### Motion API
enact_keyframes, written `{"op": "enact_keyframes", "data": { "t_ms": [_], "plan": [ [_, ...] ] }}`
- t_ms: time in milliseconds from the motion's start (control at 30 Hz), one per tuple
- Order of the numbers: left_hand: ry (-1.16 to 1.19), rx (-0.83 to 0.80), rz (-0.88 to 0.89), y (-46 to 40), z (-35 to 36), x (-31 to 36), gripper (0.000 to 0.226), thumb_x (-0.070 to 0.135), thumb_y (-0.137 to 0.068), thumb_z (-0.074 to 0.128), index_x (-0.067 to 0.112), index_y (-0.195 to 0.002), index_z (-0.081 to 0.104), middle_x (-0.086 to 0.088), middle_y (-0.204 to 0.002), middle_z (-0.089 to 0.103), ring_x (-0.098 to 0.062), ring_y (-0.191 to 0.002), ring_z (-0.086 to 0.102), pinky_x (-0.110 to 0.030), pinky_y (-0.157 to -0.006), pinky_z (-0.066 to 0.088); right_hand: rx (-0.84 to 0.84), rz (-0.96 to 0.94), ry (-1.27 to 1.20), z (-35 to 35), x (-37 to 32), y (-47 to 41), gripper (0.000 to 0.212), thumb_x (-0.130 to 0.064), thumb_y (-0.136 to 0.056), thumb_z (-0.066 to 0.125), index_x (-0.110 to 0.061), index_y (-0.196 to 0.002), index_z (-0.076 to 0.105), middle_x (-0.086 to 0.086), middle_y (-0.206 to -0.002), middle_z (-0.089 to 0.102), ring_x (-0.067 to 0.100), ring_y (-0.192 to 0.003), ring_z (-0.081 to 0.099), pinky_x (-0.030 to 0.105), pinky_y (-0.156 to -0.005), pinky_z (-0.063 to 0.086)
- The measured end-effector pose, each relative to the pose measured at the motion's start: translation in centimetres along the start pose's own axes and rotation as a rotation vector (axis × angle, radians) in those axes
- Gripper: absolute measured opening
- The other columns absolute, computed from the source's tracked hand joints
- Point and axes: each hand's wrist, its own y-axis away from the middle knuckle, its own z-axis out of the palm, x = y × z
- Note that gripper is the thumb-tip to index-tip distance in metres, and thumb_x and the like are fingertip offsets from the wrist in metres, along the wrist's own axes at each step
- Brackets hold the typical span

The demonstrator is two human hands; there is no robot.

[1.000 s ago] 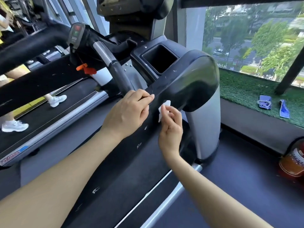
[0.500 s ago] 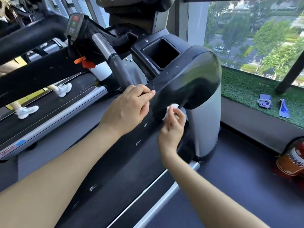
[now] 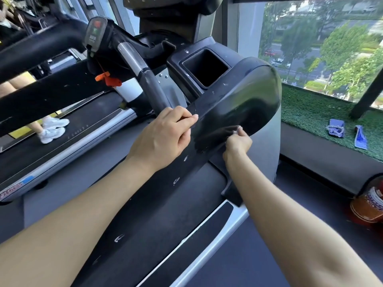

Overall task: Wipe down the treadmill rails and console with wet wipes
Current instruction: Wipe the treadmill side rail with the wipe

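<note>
The treadmill's black right rail point(image 3: 157, 206) runs from the lower left up to a glossy rounded end point(image 3: 244, 100) beside the console. My left hand point(image 3: 163, 133) grips the rail's top edge, fingers curled over it, thumb on the near side. My right hand point(image 3: 237, 143) pinches a white wet wipe point(image 3: 236, 129) against the outer side of the glossy end. Only a sliver of the wipe shows above my fingers. The console's square cup recess point(image 3: 204, 68) lies just beyond both hands.
A grey centre handlebar point(image 3: 149, 79) and a red safety clip point(image 3: 108, 79) sit to the left. A person in white shoes point(image 3: 51, 129) walks on the neighbouring treadmill. Right: a green turf ledge point(image 3: 310, 112) with blue items point(image 3: 335, 130), and an orange-red canister point(image 3: 369, 201).
My right hand has slid with the wipe up and to the right along the rail's outer side, and the wipe is now mostly covered by my fingers. My left hand has stayed on the rail.
</note>
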Motion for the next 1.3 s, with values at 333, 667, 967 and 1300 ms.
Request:
{"op": "enact_keyframes", "data": {
  "t_ms": [333,667,967,1300],
  "plan": [
    [-0.026,0.002,0.013,0.0,0.0,0.1,0.04,0.023,-0.093,0.04,0.011,-0.124,0.062,-0.002,-0.107,0.058,-0.019,-0.092,0.047,-0.045,-0.068,0.054,-0.147,0.028,0.047,-3.2,4.3,8.7,0.017,-0.01,-0.096,0.053,-0.016,-0.109,0.062,-0.01,-0.097,0.064,-0.004,-0.073,0.055,0.007,-0.072,0.042],
    [-0.019,0.008,0.006,0.0,-0.2,0.2,0.039,0.024,-0.093,0.041,0.011,-0.123,0.062,0.0,-0.107,0.059,-0.017,-0.092,0.047,-0.04,-0.069,0.054,-0.056,-0.045,0.07,-2.5,1.8,3.9,0.012,-0.009,-0.085,0.067,-0.015,-0.092,0.074,-0.002,-0.087,0.071,0.008,-0.076,0.063,0.022,-0.075,0.052],
    [-0.016,0.013,0.011,-0.1,0.0,0.0,0.04,0.022,-0.092,0.041,0.01,-0.123,0.062,-0.002,-0.108,0.059,-0.016,-0.093,0.046,-0.043,-0.069,0.054,-0.266,-0.182,0.205,-5.2,5.7,11.3,0.015,-0.007,-0.088,0.063,-0.019,-0.079,0.062,0.008,-0.085,0.067,0.011,-0.073,0.06,0.031,-0.078,0.051],
    [-0.015,0.009,0.015,-0.1,-0.1,0.1,0.038,0.02,-0.092,0.043,0.01,-0.124,0.062,-0.001,-0.108,0.059,-0.018,-0.093,0.05,-0.042,-0.072,0.054,-0.13,-0.281,0.0,-2.5,-0.1,5.2,0.016,-0.008,-0.092,0.059,-0.016,-0.078,0.055,-0.002,-0.064,0.06,0.003,-0.05,0.051,0.021,-0.059,0.045]
  ]
}}
